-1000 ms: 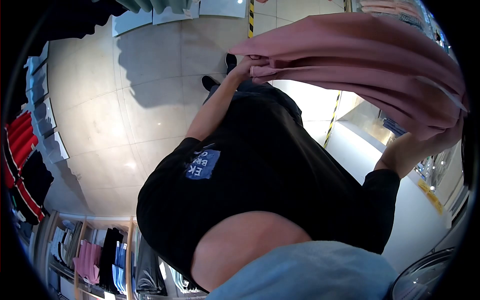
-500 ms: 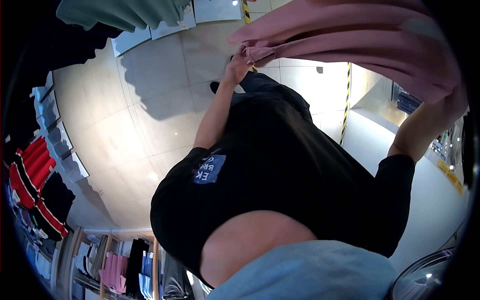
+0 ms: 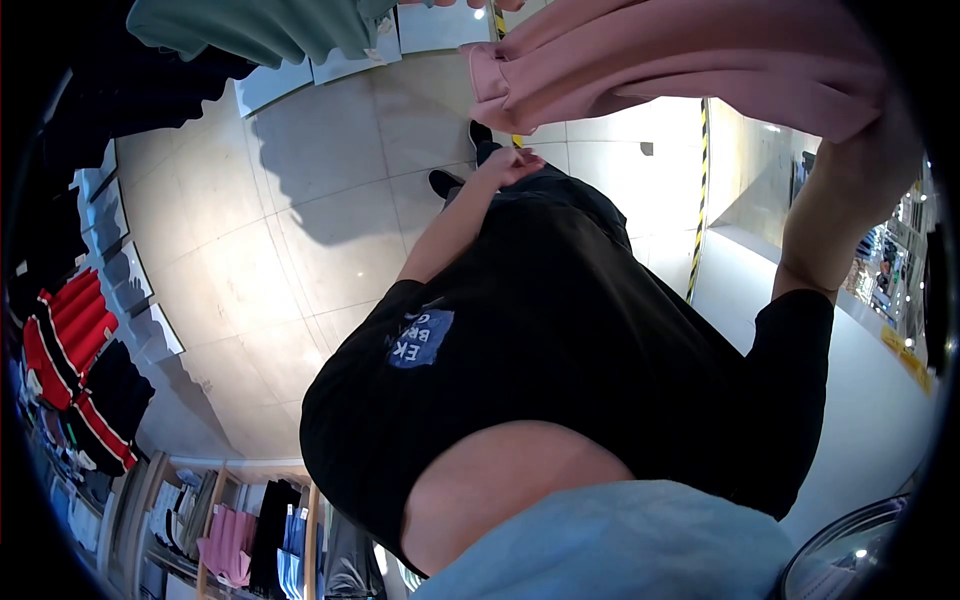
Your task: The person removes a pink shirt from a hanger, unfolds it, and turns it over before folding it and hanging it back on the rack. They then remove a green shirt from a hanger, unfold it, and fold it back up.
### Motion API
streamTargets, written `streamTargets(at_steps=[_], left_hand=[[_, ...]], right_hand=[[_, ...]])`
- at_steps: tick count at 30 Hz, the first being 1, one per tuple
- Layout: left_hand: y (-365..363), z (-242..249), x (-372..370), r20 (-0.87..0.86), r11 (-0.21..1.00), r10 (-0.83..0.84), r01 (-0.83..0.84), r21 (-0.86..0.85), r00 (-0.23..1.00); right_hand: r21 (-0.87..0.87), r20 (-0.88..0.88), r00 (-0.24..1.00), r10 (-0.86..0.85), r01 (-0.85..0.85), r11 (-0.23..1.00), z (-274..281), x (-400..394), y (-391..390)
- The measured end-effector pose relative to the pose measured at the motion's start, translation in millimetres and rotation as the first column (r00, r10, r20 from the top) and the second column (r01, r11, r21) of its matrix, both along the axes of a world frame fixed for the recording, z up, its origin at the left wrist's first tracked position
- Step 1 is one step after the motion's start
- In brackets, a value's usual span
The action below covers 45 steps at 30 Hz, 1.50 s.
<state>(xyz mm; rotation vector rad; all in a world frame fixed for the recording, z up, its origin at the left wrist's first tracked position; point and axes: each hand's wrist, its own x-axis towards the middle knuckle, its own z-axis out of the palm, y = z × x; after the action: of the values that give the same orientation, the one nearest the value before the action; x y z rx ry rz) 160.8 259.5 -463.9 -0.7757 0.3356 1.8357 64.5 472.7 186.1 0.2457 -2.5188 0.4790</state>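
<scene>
A pink garment [image 3: 690, 70] stretches across the upper right, its narrow end [image 3: 490, 88] hanging free near the top middle. Just below that end is my left hand [image 3: 515, 166], apart from the cloth, with loosely bent fingers and nothing in them. My right forearm [image 3: 830, 215] rises at the right to the garment's lower right edge. The fingers of my right hand are hidden by the cloth and the dark edge of the view.
Green garments [image 3: 270, 28] hang at the upper left. Red and dark clothes [image 3: 75, 320] line the left side. Shelves with folded clothes [image 3: 230, 545] stand at the lower left. A white counter [image 3: 740, 275] is at the right. Skin-coloured fingertips show at the top edge.
My left hand has let go of the garment's narrow end and moved down and slightly right. The pink cloth has shifted, and my right forearm shows more.
</scene>
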Motion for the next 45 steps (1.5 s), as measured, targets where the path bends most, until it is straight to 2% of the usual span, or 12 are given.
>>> streamTargets(at_steps=[4, 9, 14, 19, 21, 23, 29, 35, 37, 39, 42, 45], left_hand=[[39, 60, -23, -0.088, 0.950, 0.119, -0.087, 0.300, 0.989], [17, 193, -76, -0.207, 0.802, 0.576, -0.498, 0.330, 0.791], [-51, 241, -107, -0.432, 0.717, 0.695, -0.592, 0.367, 0.574], [-94, 275, -135, -0.664, 0.731, 0.624, -0.609, 0.308, 0.413], [-109, 291, -139, -0.768, 0.750, 0.540, -0.610, 0.255, 0.343], [-124, 310, -144, -0.857, 0.760, 0.442, -0.618, 0.200, 0.266], [-130, 359, -159, -0.997, 0.770, 0.055, -0.638, 0.008, 0.055], [-109, 396, -157, -0.946, 0.750, -0.286, -0.650, -0.122, -0.153], [-98, 409, -156, -0.902, 0.735, -0.375, -0.662, -0.147, -0.216], [-88, 421, -155, -0.852, 0.719, -0.450, -0.674, -0.169, -0.267], [-77, 434, -151, -0.775, 0.695, -0.542, -0.692, -0.197, -0.324], [-63, 440, -149, -0.703, 0.673, -0.611, -0.706, -0.218, -0.365]], right_hand=[[-0.045, 0.009, 1.000, 0.019, -0.019, 0.999, 6, 17, 10], [-0.170, 0.115, 0.993, -0.034, 0.054, 0.984, 10, 67, 48], [-0.367, 0.302, 0.943, -0.140, 0.251, 0.896, -17, 99, 118], [-0.713, 0.419, 0.901, -0.111, 0.402, 0.574, -109, 134, 165], [-0.839, 0.432, 0.898, -0.088, 0.435, 0.326, -144, 144, 164], [-0.853, 0.520, 0.837, -0.170, 0.520, -0.045, -168, 133, 142], [-0.887, 0.402, 0.908, 0.121, 0.419, -0.192, -214, 108, 147], [-0.945, 0.314, 0.946, 0.077, 0.320, -0.070, -191, 49, -11], [-0.967, 0.209, 0.974, 0.089, 0.220, -0.132, -185, 29, -57], [-0.986, 0.160, 0.977, 0.137, 0.152, 0.067, -192, 14, -90], [-0.985, 0.146, 0.949, 0.280, 0.114, 0.127, -178, -5, -153], [-0.935, 0.063, 0.948, 0.313, -0.053, 0.351, -212, -35, -201]])
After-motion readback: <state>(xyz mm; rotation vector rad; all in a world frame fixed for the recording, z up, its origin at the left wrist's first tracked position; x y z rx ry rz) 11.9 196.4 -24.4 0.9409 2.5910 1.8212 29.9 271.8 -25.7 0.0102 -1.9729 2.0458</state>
